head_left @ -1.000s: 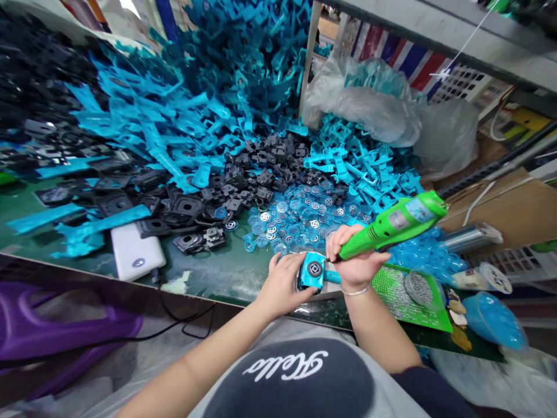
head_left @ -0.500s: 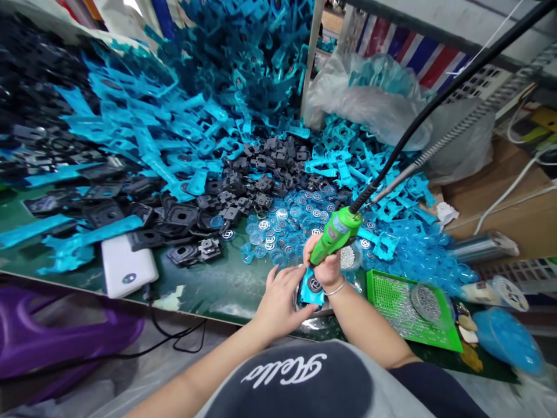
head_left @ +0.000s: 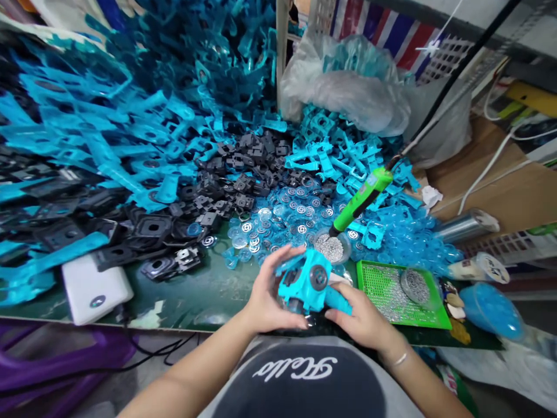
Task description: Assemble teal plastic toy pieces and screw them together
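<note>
Near the table's front edge, both hands grip a blue plastic assembly (head_left: 310,278) with a dark round disc facing up. My left hand (head_left: 272,293) wraps round its left side, thumb below and fingers above. On the right, my right hand (head_left: 359,316) pinches the blue arm of the assembly. Behind it hangs a green electric screwdriver (head_left: 359,203) on a cable, untouched, its tip over a round dish of small metal screws (head_left: 328,247). Clear blue discs (head_left: 300,209) lie beyond the dish.
Blue plastic parts (head_left: 104,128) heap high at the left and back, with black parts (head_left: 248,168) in front. A green tray (head_left: 402,293) of screws lies right, beside a blue-filled tub (head_left: 491,310). A white power bank (head_left: 96,287) with cable sits at the left edge.
My right hand has let go of the screwdriver, which now hangs farther right, and holds the assembly's arm. The assembly is lifted and turned. The camera view has shifted.
</note>
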### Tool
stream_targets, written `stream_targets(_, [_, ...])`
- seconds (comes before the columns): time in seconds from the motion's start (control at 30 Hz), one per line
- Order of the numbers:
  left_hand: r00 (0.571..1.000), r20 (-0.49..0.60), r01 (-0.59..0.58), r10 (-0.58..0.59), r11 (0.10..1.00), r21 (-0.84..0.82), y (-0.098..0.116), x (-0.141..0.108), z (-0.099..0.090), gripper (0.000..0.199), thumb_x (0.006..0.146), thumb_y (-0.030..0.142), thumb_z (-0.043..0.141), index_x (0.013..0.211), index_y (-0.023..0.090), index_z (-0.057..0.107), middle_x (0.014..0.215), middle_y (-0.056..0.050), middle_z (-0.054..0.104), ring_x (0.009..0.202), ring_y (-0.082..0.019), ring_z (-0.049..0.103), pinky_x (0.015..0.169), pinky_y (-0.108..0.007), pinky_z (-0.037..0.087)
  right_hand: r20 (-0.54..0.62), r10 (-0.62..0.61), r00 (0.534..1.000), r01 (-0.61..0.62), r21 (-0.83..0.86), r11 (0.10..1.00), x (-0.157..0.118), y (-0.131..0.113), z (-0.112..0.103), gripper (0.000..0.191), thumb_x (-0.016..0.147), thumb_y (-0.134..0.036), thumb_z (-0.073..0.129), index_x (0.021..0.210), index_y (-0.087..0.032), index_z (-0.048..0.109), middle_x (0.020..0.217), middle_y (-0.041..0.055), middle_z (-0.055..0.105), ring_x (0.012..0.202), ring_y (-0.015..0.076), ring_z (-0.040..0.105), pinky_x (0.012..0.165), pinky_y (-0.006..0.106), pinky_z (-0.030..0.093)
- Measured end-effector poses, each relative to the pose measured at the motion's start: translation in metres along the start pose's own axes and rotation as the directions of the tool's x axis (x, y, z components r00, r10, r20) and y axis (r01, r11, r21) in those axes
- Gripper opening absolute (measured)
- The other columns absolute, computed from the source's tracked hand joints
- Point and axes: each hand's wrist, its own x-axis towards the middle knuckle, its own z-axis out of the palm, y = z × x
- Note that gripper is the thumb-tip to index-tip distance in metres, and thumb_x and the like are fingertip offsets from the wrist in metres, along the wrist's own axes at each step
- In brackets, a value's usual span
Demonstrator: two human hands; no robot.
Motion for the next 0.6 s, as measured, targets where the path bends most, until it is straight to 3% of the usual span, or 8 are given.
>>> stream_targets(0.07, [0.993,0.007,0.113,-0.114,0.977,-0.18,0.01,0.012,0.011,0.151,0.049,0.099,0.063,0.164,0.028,-0.005,0.161,-0.022,0.038,0.145,-0.044,0.044,0.114,-0.056,0.044,-0.072,-0.049,0.996,0.055,0.086,0.995,-0.004,0.003,0.019,0.041,0.095,-0.042,0.065,0.133,-0.028,0.062,0.12,0.0103,0.074,0.11,0.0306,0.07,0.092,0.049,0.059])
stream_targets(0.13, [0.968,0.14,0.239,-0.206,0.926,-0.293,0.019,0.019,0.021,0.155,0.049,0.101,0.061,0.163,0.027,-0.013,0.16,-0.022,0.04,0.141,-0.044,0.049,0.111,-0.056,0.046,-0.076,-0.107,0.991,0.116,0.123,0.986,0.001,0.006,0.027,0.034,0.095,-0.045,0.063,0.124,-0.028,0.067,0.111,0.0091,0.076,0.1,0.0298,0.072,0.085,0.046,0.061])
stream_targets(0.23, [0.916,0.314,0.343,-0.248,0.891,-0.297,0.026,0.019,0.025,0.15,0.052,0.098,0.064,0.165,0.023,0.0,0.15,-0.021,0.054,0.133,-0.044,0.057,0.107,-0.056,0.049,-0.142,-0.164,0.976,0.188,0.183,0.965,0.012,0.01,0.014,0.032,0.097,-0.055,0.056,0.093,-0.029,0.074,0.082,0.0057,0.073,0.075,0.0269,0.07,0.076,0.047,0.062])
stream_targets(0.3, [0.902,0.351,0.349,-0.251,0.903,-0.252,0.028,0.014,0.021,0.145,0.051,0.098,0.064,0.165,0.023,0.015,0.15,-0.02,0.054,0.132,-0.045,0.057,0.107,-0.055,0.05,-0.31,-0.135,0.941,0.217,0.249,0.944,0.018,0.008,-0.001,0.046,0.097,-0.067,0.046,0.104,-0.031,0.074,0.09,0.008,0.074,0.083,0.0292,0.072,0.082,0.052,0.062])
stream_targets(0.37, [0.912,0.307,0.348,-0.273,0.911,-0.221,0.027,0.008,0.017,0.125,0.061,0.097,0.057,0.16,0.025,0.035,0.151,-0.016,0.055,0.132,-0.044,0.057,0.106,-0.054,0.051,-0.36,-0.152,0.921,0.261,0.278,0.925,0.024,-0.001,-0.01,0.064,0.095,-0.076,0.039,0.138,-0.033,0.061,0.13,0.0118,0.069,0.118,0.0327,0.067,0.101,0.056,0.056])
stream_targets(0.43, [0.937,0.159,0.338,-0.311,0.922,-0.19,0.026,0.004,0.016,0.095,0.078,0.089,0.05,0.148,0.025,0.054,0.149,-0.013,0.058,0.133,-0.041,0.056,0.11,-0.053,0.048,-0.242,-0.318,0.917,0.37,0.218,0.903,0.029,-0.016,-0.009,0.076,0.093,-0.077,0.044,0.154,-0.032,0.044,0.155,0.0108,0.053,0.143,0.032,0.051,0.119,0.055,0.042])
stream_targets(0.53, [0.944,-0.035,0.319,-0.329,0.933,-0.163,0.026,0.002,0.016,0.07,0.089,0.071,0.052,0.136,0.022,0.065,0.148,-0.012,0.06,0.136,-0.038,0.054,0.119,-0.051,0.039,-0.021,-0.52,0.854,0.52,0.084,0.85,0.035,-0.035,0.005,0.072,0.095,-0.07,0.05,0.154,-0.028,0.045,0.154,0.0115,0.054,0.146,0.0286,0.048,0.127,0.05,0.029])
stream_targets(0.6, [0.923,-0.066,0.36,-0.378,0.912,-0.198,0.028,-0.002,0.012,0.066,0.089,0.067,0.054,0.134,0.021,0.067,0.146,-0.012,0.062,0.136,-0.038,0.054,0.119,-0.05,0.038,0.008,-0.517,0.856,0.512,0.127,0.85,0.036,-0.041,0.01,0.076,0.097,-0.068,0.048,0.158,-0.024,0.038,0.153,0.0135,0.055,0.147,0.0268,0.047,0.127,0.049,0.027])
